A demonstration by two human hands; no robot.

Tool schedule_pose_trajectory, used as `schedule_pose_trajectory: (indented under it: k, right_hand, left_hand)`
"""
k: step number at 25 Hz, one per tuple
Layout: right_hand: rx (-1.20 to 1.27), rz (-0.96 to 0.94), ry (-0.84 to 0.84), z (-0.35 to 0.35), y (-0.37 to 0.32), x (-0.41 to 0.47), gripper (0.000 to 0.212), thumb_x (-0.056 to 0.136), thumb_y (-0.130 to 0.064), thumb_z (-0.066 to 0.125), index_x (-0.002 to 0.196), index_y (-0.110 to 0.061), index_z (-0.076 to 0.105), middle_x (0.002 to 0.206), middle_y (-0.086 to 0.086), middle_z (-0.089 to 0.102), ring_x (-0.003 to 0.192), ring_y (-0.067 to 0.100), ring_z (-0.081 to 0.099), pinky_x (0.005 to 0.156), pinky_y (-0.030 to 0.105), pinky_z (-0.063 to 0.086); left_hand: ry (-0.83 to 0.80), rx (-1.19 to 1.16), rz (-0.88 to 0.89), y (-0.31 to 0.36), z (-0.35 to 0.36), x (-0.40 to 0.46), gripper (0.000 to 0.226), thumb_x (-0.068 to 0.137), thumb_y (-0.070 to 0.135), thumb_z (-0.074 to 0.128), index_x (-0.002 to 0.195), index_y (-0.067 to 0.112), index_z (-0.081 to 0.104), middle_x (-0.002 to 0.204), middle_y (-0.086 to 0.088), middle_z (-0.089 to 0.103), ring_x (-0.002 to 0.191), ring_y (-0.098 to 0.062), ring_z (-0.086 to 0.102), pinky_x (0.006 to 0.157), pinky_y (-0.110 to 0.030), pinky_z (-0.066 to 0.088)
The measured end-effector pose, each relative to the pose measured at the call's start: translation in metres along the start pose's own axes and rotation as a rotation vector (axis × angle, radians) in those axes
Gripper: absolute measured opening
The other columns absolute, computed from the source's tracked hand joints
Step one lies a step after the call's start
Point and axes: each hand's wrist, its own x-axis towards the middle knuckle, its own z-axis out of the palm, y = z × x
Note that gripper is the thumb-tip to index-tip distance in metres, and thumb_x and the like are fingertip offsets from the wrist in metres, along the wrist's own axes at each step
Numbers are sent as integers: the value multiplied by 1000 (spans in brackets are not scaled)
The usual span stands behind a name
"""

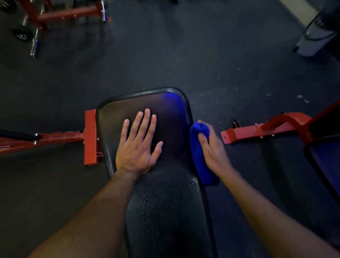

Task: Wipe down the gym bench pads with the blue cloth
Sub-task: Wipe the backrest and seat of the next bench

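A black padded gym bench pad (168, 202) runs from the bottom centre up to a rounded far end. Droplets speckle its nearer half. My left hand (137, 145) lies flat on the far part of the pad, fingers spread, holding nothing. My right hand (212, 148) grips a bunched blue cloth (200, 156) and presses it against the pad's right side edge. The cloth hangs down along that edge.
The bench's red steel frame (90, 137) sticks out to the left of the pad. Another red base (261, 129) and a second black pad (332, 161) stand at the right. A barbell rack (38, 19) stands at the far left, a grey machine base (316, 35) at the far right, on dark rubber floor.
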Motion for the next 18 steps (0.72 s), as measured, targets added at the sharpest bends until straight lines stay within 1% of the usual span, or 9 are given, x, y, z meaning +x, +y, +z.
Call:
schedule_pose_trajectory:
  k: [1,3,5,7,10,12,14,16,18]
  right_hand:
    - [-7,-28,39,-14,-15,26,42,103,-33,40,144,-25,42,141,-7,53,129,9,50,112,25,34]
    - [-89,-222,51,-38,-59,93,41,103,-25,43,144,-17,44,141,-3,51,130,8,47,113,20,31]
    - [-264,-384,-139,-32,-104,149,42,103,-22,45,144,-14,45,143,3,49,133,9,43,112,12,24]
    - [-461,-386,-355,-9,-116,173,41,105,-23,45,145,-12,44,146,8,49,135,18,43,110,14,22]
    - [-588,-309,-427,-1,-118,166,45,107,-33,38,146,-13,41,151,10,46,137,30,44,113,32,26]
    - [-611,-227,-461,-4,-126,162,52,107,-39,36,153,-16,33,157,8,37,144,27,36,116,31,22]
    - [-584,-156,-478,0,-124,168,54,106,-42,36,155,-21,29,159,4,32,146,22,31,116,26,18]
    - [-556,-217,-462,4,-120,180,49,106,-40,40,152,-24,37,156,1,39,143,18,36,113,20,20]
    - [-585,-306,-537,21,-136,191,46,105,-40,43,148,-25,45,152,0,46,139,17,42,113,24,26]
  left_hand:
    - [-2,-2,1,-1,1,0,76,99,52,37,162,12,23,171,-8,16,158,-24,16,126,-53,16]
    - [5,-10,13,-2,0,1,76,99,52,38,162,11,25,170,-8,17,157,-25,17,126,-53,18]
    - [26,-37,13,-4,0,0,75,98,49,40,160,9,30,169,-10,21,157,-25,20,125,-53,20]
    - [27,-75,30,-11,3,-1,71,97,45,44,157,8,37,167,-10,27,155,-25,25,123,-54,25]
    - [-10,-102,-3,-1,-15,0,66,98,42,46,156,10,41,167,-7,28,154,-21,27,118,-53,33]
    - [-26,-95,-80,7,-19,-11,65,102,43,43,159,12,34,169,-4,23,156,-19,22,120,-51,31]
    - [-30,-76,-170,16,-9,-31,67,104,44,39,162,12,27,171,-2,17,158,-17,15,126,-49,22]
    - [0,-69,-195,15,2,-40,68,104,43,39,162,12,25,171,-2,16,158,-18,13,127,-48,17]
    - [28,-65,-172,15,4,-40,66,104,43,40,161,12,28,170,-4,19,157,-18,16,127,-48,17]
